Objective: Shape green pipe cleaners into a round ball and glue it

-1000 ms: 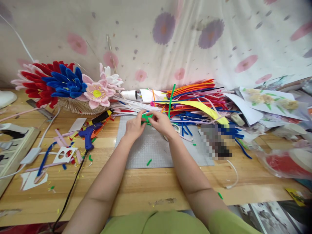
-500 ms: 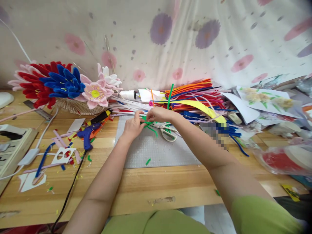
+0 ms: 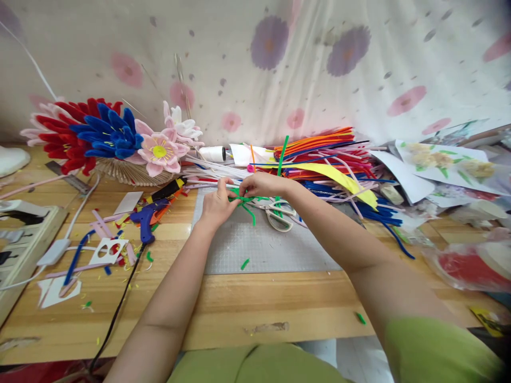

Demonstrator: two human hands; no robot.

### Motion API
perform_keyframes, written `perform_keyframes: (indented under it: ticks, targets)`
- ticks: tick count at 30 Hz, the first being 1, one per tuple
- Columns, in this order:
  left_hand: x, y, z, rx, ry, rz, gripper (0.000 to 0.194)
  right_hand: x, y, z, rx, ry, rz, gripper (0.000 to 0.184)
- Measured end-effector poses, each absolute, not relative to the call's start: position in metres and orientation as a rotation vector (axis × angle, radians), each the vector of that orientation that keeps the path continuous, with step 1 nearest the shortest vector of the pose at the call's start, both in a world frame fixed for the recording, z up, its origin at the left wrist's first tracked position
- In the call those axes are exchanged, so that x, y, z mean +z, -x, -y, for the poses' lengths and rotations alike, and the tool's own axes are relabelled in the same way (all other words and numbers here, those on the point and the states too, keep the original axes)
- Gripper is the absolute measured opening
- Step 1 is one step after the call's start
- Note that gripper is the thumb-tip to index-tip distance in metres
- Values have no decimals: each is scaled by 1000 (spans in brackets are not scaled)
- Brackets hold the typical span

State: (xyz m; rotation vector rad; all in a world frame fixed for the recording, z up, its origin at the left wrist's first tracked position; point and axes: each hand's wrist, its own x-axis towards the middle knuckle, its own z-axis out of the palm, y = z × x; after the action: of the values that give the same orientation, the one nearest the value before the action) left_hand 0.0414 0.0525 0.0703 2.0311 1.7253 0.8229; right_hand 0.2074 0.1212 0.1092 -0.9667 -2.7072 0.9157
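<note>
Wooden workbench (image 3: 259,303), grey mat (image 3: 287,250), both hands (image 3: 216,208) (image 3: 264,185) pinching green fuzzy strips (image 3: 243,201), scissors (image 3: 270,218) near.

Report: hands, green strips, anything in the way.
Left hand and right hand pinching green strips. One end juts over gray cutting mat. Scissors on mat, close by.

The right forearm (image 3: 327,229) is now swung farther right, the scissors (image 3: 269,207) are more exposed, and a bent green strip (image 3: 252,214) is revealed.

The left hand (image 3: 219,205) and right hand (image 3: 261,185) pinch green fuzzy stems (image 3: 250,211).
</note>
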Motion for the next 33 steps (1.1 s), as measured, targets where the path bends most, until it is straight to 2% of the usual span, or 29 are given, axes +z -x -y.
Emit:
perform_keyframes:
  ticks: [7, 13, 22, 30, 33]
  targets:
    - [70, -34, -53, 824, -2061, -1646, 41, 108, -205, -116, 810, 897, 2773, 12]
    - [68, -31, -57, 913, -1882, -1468, 36, 101, -206, -112, 861, 1086, 2531, 15]
    - [62, -28, -60, 960, -1770, -1326, 36, 85, -198, -115, 924, 1233, 2100, 6]
    - [63, -32, -64, 1134, -1616, -1229, 20, 89, -195, -113, 862, 1120, 2106, 7]
    - [61, -34, -67, 1163, -1510, -1244, 21, 95, -194, -109, 840, 1110, 2113, 9]
